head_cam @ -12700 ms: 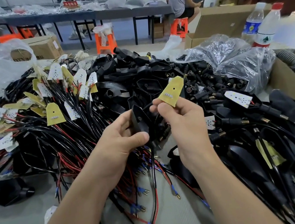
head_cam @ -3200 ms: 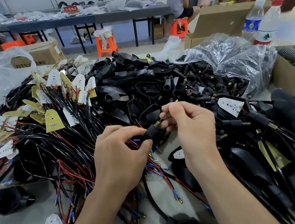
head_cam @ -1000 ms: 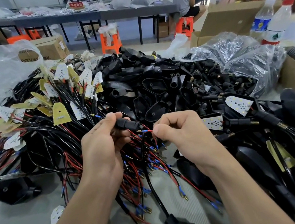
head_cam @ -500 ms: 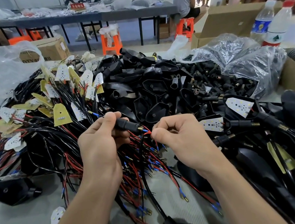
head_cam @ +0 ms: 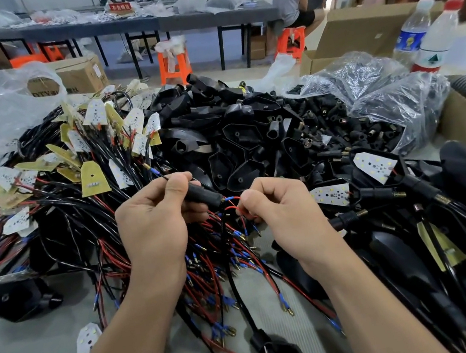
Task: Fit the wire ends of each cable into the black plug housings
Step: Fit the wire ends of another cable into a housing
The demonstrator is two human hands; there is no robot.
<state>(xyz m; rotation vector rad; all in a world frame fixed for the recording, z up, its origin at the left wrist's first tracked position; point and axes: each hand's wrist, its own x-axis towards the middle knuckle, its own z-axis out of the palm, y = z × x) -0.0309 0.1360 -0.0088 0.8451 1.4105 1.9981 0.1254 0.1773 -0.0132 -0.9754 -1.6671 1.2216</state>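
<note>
While the left hand clenches the black plug housing at mid-frame, the right hand pinches the red wire at its mouth. I judge it best to feed the ends in straight, without kinking. More black housings lie piled beyond, right of centre.

A cable tangle crowds left, housing pile ahead; tabletop bare near-left.

Grey table — heaped with cables, black plug housings, a clear bag.
</note>
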